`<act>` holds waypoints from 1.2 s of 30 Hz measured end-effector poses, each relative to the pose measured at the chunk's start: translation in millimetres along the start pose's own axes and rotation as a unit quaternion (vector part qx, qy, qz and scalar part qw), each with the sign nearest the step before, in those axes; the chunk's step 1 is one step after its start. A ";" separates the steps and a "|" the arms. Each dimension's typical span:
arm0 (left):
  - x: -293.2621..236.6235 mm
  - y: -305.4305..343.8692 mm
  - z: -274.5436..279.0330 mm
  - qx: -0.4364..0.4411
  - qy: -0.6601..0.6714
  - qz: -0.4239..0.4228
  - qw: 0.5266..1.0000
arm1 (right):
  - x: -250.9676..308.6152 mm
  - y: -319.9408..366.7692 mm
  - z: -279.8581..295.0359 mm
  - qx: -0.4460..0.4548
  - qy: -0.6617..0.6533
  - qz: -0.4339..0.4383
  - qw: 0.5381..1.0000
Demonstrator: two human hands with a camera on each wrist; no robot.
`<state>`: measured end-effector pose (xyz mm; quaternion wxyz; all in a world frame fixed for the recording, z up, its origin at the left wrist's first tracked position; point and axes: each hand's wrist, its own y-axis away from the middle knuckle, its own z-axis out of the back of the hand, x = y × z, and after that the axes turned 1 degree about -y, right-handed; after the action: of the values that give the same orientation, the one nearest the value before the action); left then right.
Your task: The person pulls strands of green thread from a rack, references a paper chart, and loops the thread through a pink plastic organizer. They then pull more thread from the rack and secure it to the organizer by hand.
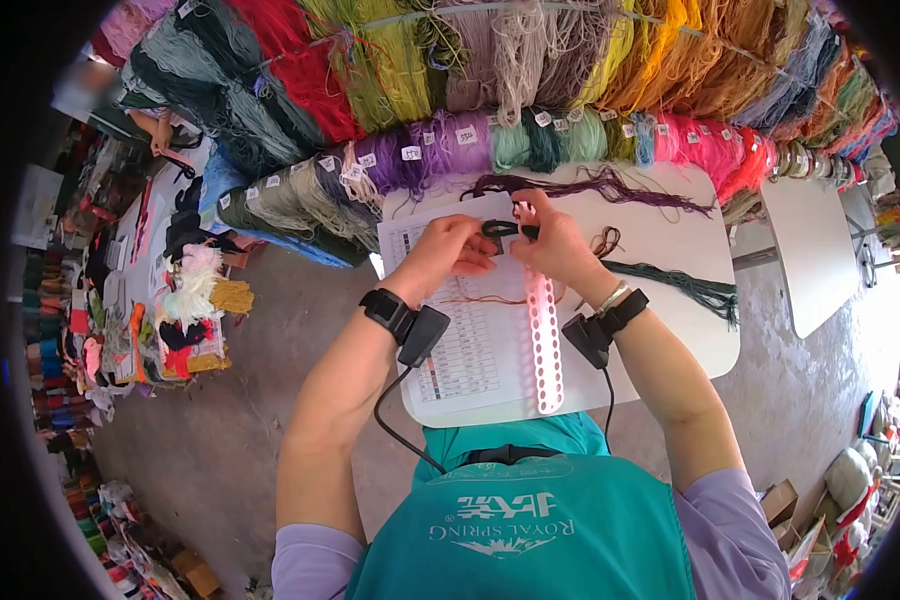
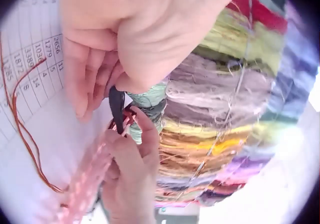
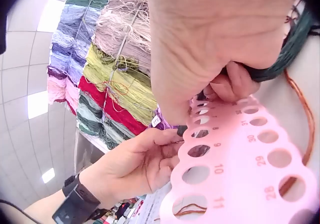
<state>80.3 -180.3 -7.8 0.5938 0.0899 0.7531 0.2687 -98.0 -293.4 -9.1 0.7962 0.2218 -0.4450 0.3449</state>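
Note:
A pink thread organizer strip [image 1: 545, 345] with a row of holes lies on a printed number chart [image 1: 460, 350] on the white table [image 1: 670, 240]. Both hands meet at the strip's far end. My left hand [image 1: 475, 252] pinches a dark thread [image 1: 500, 229] between fingers and thumb. My right hand [image 1: 536, 236] pinches the same thread's other side, right over the strip's top holes. In the left wrist view the dark thread [image 2: 117, 108] hangs from my left fingers beside the right thumb [image 2: 145, 134]. The right wrist view shows the strip [image 3: 240, 169] with numbered holes.
A thin orange-brown thread [image 1: 480, 298] trails over the chart. A dark green skein [image 1: 690, 285] and a purple skein [image 1: 610, 188] lie on the table. Rows of tagged coloured skeins [image 1: 490, 90] fill the wall behind. More yarn piles [image 1: 185, 310] sit at left.

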 end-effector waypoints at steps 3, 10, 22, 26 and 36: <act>-0.3 0.4 -0.5 0.027 0.084 0.027 0.996 | -4.2 -0.5 -3.6 -0.017 -0.002 0.015 1.000; 15.5 -11.2 -8.4 -0.016 0.014 -0.038 0.999 | -4.3 -0.7 -6.1 -0.030 0.033 0.015 0.999; 22.5 2.2 -0.6 0.048 0.256 -0.024 0.965 | 8.9 -0.1 -13.8 0.001 0.168 0.052 0.984; 22.9 2.0 1.4 0.126 0.236 -0.015 0.963 | 2.2 -6.3 -5.9 0.032 0.073 -0.005 0.997; 22.7 -16.0 -16.2 -0.024 -0.270 -0.202 0.941 | -7.9 -15.5 -4.5 0.051 -0.016 -0.050 0.997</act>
<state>61.7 -188.2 -32.7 0.8186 -0.0092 0.5600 0.1271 -86.8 -303.5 -18.9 0.7926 0.2900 -0.4280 0.3231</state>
